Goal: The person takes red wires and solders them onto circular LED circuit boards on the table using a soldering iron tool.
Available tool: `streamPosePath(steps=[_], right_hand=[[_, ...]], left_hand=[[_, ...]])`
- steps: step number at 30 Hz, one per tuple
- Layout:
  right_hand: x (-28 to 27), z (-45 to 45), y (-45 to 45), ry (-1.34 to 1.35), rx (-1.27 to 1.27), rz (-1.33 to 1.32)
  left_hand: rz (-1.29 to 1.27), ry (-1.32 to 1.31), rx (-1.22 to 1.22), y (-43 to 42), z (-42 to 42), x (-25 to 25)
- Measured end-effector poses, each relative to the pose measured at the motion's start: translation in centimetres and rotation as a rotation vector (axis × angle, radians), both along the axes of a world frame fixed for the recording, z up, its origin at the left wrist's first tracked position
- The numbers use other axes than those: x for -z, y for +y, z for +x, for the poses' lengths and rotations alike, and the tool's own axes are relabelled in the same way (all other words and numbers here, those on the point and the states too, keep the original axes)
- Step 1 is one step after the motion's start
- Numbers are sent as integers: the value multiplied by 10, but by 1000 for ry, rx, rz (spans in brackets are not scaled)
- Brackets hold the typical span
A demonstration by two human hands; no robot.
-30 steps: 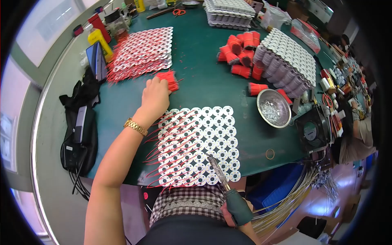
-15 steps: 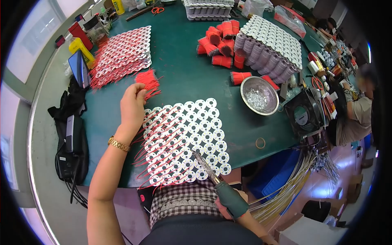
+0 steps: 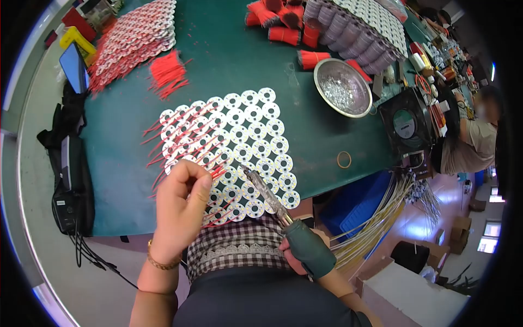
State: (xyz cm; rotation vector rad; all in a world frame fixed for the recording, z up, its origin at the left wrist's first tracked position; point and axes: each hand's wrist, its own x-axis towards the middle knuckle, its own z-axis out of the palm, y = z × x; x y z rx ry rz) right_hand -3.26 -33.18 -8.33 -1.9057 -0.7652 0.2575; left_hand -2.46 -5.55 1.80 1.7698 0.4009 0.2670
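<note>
My left hand is closed in a pinch over the left part of a sheet of round white circuit boards. Short red wires stick out at its fingertips. My right hand grips a soldering iron with a dark green handle; its dark tip points at the middle of the sheet. Rows of red wires lie across the boards on the left side, with loose ends past the edge. A loose pile of red wires lies on the table beyond the sheet.
A stack of wired boards stands at the back left. Bundles of red wires, a metal bowl with shiny bits, a black fan and a rubber band are to the right. A co-worker sits far right.
My left hand has moved from the loose red wire pile down to the board sheet, now with red wires at its fingertips. The view has tilted down; the iron stays over the sheet.
</note>
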Motion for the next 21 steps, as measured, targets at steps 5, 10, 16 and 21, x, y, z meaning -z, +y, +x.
streamPosePath(steps=[5, 10, 16, 21], right_hand=[[-16, 1, -1, 43, 48, -94], [-51, 3, -2, 274, -23, -71], [-36, -11, -14, 309, -54, 69], [-28, -8, -5, -96, 18, -151]], left_hand=[[766, -82, -7, -16, -6, 29], [832, -52, -22, -19, -4, 30], [784, 4, -28, -16, 0, 30], [801, -19, -8, -14, -1, 33]])
